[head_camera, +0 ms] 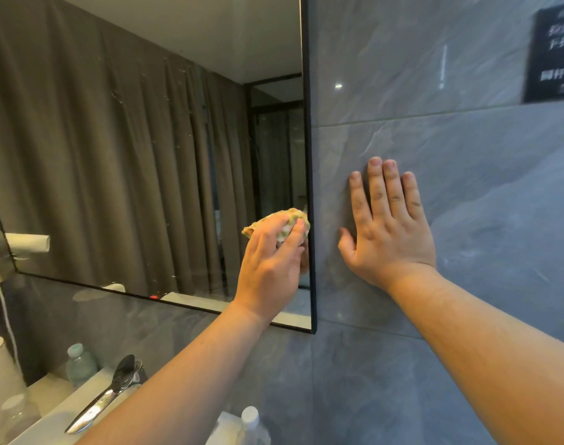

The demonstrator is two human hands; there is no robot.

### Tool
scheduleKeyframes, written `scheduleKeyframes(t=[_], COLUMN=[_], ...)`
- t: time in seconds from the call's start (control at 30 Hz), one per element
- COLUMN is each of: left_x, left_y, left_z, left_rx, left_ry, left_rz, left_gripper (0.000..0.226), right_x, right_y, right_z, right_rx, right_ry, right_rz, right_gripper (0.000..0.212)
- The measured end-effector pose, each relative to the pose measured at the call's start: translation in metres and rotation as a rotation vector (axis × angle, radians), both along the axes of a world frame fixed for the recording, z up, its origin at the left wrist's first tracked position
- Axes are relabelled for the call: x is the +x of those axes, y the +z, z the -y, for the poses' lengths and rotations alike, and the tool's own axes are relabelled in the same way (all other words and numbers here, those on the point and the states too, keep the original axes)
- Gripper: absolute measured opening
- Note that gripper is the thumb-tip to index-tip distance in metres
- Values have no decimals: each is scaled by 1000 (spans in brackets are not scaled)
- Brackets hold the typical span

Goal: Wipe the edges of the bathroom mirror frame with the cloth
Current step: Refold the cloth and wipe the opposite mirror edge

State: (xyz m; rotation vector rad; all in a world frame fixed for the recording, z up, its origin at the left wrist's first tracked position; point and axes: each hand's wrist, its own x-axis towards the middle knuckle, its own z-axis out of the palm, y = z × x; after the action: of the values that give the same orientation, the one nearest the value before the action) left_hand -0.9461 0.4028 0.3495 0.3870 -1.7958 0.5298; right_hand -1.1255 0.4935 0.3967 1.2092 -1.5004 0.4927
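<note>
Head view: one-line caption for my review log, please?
Left hand presses a yellow cloth against the mirror frame while the right hand rests flat on the tiled wall.

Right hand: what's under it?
The right hand lies flat on the grey wall tile, beside the mirror frame. The tile beneath the palm is covered.

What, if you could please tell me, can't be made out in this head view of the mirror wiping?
- Frame edge under the cloth: the left hand and cloth hide any contact.
- Dark sign: blurred and cut off by the right border, unreadable.
- Right hand: its palm lies against the tiled wall, unseen.
- Bottle: cut off at the bottom.
</note>
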Motion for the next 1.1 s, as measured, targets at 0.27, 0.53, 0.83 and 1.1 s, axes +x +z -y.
scheduleKeyframes(t=[0.27,0.53,0.83,1.1], left_x=[-5,9,8,-1], left_y=[-4,25,109,143], left_z=[6,14,6,5], left_rx=[-27,-190,-170,-52], left_ry=[-73,6,-29,-56], left_rz=[-68,92,-48,-130], left_gripper=[28,22,32,30], right_x=[-3,-5,2,5], right_y=[-2,8,166,170], right_z=[2,-10,0,6], right_rx=[-27,-67,-13,24], right_ry=[-2,131,165,-8], right_rz=[-20,-27,-261,-226], right_gripper=[83,70,66,76])
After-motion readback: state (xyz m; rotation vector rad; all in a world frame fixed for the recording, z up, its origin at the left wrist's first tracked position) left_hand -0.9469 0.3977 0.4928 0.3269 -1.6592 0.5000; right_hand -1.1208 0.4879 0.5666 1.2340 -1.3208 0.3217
